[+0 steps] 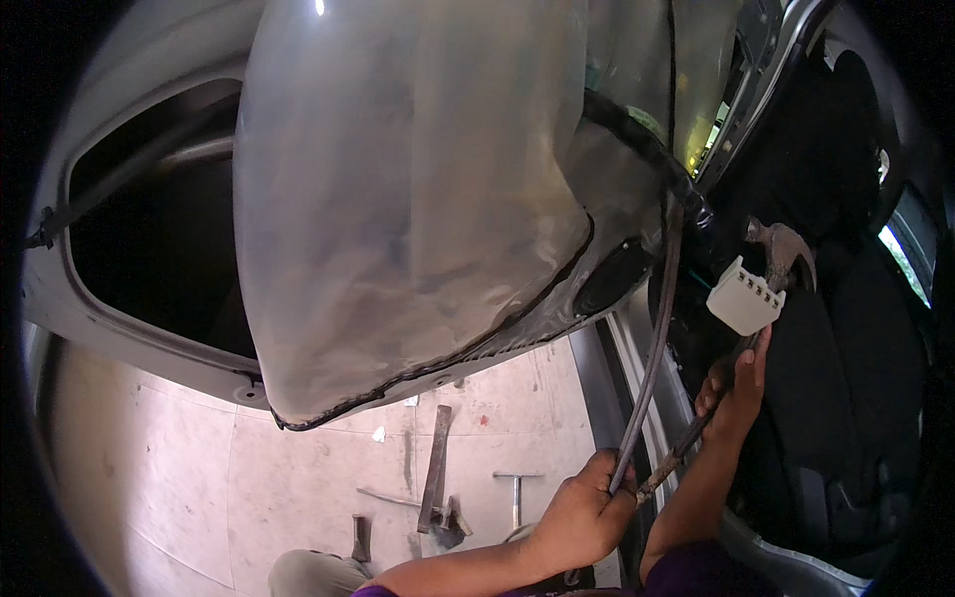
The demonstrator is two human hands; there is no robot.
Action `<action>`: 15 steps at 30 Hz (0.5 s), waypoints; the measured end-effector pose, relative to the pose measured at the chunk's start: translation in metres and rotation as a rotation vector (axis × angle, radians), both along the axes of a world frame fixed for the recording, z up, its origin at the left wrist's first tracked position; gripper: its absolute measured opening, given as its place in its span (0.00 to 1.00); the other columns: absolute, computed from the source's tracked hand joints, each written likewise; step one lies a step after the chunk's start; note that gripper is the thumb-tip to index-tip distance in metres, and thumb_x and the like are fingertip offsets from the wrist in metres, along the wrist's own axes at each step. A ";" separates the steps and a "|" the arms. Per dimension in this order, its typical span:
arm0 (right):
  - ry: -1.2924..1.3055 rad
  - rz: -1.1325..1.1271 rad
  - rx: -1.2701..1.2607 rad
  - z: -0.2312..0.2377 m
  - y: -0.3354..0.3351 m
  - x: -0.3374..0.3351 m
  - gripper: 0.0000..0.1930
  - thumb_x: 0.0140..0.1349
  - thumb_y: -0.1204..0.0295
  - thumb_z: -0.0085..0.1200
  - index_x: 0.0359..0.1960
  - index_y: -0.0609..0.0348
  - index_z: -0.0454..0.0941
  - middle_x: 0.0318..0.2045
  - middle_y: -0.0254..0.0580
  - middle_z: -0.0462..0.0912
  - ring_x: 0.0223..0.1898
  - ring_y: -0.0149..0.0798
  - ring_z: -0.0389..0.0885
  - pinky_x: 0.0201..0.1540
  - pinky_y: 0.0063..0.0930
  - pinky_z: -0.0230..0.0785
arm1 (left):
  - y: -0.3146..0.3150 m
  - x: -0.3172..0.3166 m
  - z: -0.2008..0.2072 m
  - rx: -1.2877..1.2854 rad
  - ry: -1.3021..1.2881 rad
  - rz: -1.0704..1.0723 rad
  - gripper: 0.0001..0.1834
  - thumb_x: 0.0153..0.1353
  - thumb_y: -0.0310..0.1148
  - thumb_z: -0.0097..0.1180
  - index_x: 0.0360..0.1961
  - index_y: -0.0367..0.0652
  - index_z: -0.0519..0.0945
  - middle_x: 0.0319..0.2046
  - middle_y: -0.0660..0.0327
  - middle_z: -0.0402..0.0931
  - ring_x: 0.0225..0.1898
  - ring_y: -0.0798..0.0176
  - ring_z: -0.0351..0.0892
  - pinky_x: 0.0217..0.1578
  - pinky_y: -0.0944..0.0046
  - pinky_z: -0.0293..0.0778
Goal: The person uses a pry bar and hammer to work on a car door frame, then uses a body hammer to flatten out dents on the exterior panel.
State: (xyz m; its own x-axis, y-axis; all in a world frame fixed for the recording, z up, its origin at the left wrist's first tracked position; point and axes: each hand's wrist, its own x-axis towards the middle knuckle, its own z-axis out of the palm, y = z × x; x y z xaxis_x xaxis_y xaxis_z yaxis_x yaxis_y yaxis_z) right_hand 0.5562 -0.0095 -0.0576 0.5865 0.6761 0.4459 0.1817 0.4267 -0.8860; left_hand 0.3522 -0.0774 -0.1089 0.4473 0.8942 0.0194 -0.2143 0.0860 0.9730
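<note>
My left hand (585, 512) is closed round the lower end of a long, thin grey strip (652, 373), which rises along the door's edge. In my right hand (736, 403) is a claw hammer (786, 251), its head up and its dark handle slanting down toward my left hand. A white multi-slot connector (744, 298) sits in front of the handle, just above my right fingertips, partly hiding it. A black sleeved wiring harness (647, 144) leaves the door and runs down toward the connector; I cannot tell where they join.
Clear plastic sheeting (413, 209) edged with black sealant covers the car door panel (149, 333). On the pale floor (298, 468) lie a flat metal bar (435, 463), a T-handled tool (516, 493) and another hammer (453, 519). Black seats (846, 368) stand at the right.
</note>
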 end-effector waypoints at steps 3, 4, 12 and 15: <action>-0.025 -0.002 -0.013 0.000 -0.002 0.002 0.42 0.63 0.45 0.55 0.75 0.41 0.50 0.15 0.30 0.64 0.10 0.24 0.61 0.10 0.20 0.54 | 0.008 -0.003 0.003 0.058 0.062 0.000 0.07 0.63 0.28 0.52 0.40 0.38 0.71 0.27 0.58 0.72 0.30 0.64 0.71 0.33 0.63 0.69; -0.030 0.005 -0.014 0.000 -0.003 0.004 0.42 0.63 0.45 0.55 0.75 0.41 0.51 0.15 0.30 0.64 0.10 0.24 0.61 0.10 0.20 0.54 | 0.011 -0.001 0.003 0.064 0.060 0.003 0.07 0.63 0.28 0.52 0.40 0.38 0.71 0.27 0.57 0.72 0.30 0.64 0.72 0.34 0.62 0.70; -0.007 0.038 -0.010 -0.001 0.001 0.006 0.45 0.61 0.42 0.57 0.75 0.42 0.51 0.14 0.28 0.61 0.10 0.23 0.59 0.10 0.19 0.52 | 0.040 0.015 -0.002 0.122 0.014 0.030 0.07 0.61 0.26 0.50 0.40 0.37 0.72 0.28 0.56 0.73 0.32 0.63 0.73 0.36 0.62 0.70; -0.001 0.063 -0.022 0.000 0.002 0.008 0.46 0.59 0.42 0.58 0.75 0.42 0.51 0.14 0.27 0.61 0.10 0.22 0.58 0.10 0.19 0.51 | 0.050 0.015 0.002 0.162 0.050 0.040 0.07 0.61 0.26 0.50 0.40 0.38 0.72 0.28 0.58 0.72 0.32 0.65 0.71 0.36 0.64 0.69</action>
State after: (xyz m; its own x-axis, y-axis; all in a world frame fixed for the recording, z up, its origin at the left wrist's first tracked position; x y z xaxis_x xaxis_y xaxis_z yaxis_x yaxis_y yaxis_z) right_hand 0.5643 -0.0078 -0.0575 0.5424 0.7210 0.4312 0.1559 0.4180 -0.8950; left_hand 0.3669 -0.0275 -0.1064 0.4152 0.8983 0.1435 -0.1657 -0.0804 0.9829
